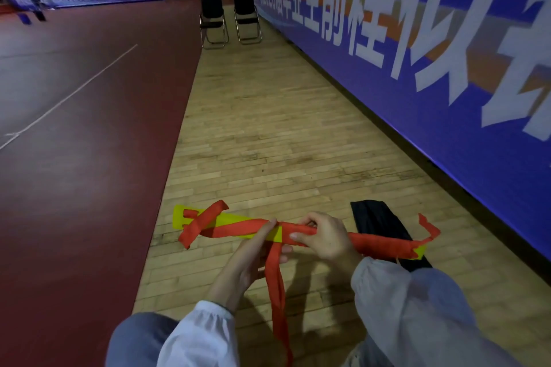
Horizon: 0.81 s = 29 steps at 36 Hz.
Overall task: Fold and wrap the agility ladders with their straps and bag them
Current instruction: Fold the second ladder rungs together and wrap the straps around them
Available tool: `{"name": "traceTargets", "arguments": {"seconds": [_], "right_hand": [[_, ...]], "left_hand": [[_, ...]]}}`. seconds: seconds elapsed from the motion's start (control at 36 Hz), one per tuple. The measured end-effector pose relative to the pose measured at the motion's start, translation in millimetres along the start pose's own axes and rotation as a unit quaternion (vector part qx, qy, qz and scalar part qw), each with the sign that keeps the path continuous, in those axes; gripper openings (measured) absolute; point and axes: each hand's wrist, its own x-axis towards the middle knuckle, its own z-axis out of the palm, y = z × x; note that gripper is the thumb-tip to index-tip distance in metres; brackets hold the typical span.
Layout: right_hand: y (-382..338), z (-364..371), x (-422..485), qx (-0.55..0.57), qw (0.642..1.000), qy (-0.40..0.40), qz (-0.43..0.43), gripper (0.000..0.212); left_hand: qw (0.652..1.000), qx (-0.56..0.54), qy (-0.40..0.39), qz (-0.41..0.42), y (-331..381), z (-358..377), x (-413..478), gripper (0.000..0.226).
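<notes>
A folded agility ladder of stacked yellow rungs lies across in front of me, just above the wooden floor. Its red strap is wound tightly round the right half and lies loosely over the left half. My right hand grips the wrapped bundle from above near its middle. My left hand holds the bundle from below, fingers up against the strap. A loose red strap tail hangs down from the middle between my arms. A black bag lies flat on the floor behind the bundle's right end.
A long blue banner wall with white characters runs along the right. Two black folding chairs stand further ahead on the wooden strip. The dark red court floor spreads to the left.
</notes>
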Motion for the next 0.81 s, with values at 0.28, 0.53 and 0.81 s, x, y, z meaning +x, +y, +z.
{"name": "traceTargets", "arguments": {"seconds": [0.28,0.53,0.81], "right_hand": [[-1.4,-2.7,-0.3,0.01,1.0,-0.009,-0.014,0.021],[10.0,-20.3,7.5,0.022,0.989,-0.144,-0.005,0.041],[13.5,-24.0,3.6,0.1,0.974,-0.201,0.032,0.056]], "left_hand": [[0.999,-0.031,0.037,0.0,2.8,5.7,0.9,0.048],[0.996,-0.023,0.063,0.053,-1.5,5.1,-2.6,0.04],[0.997,0.024,0.03,0.061,-2.2,4.4,-2.6,0.042]]}}
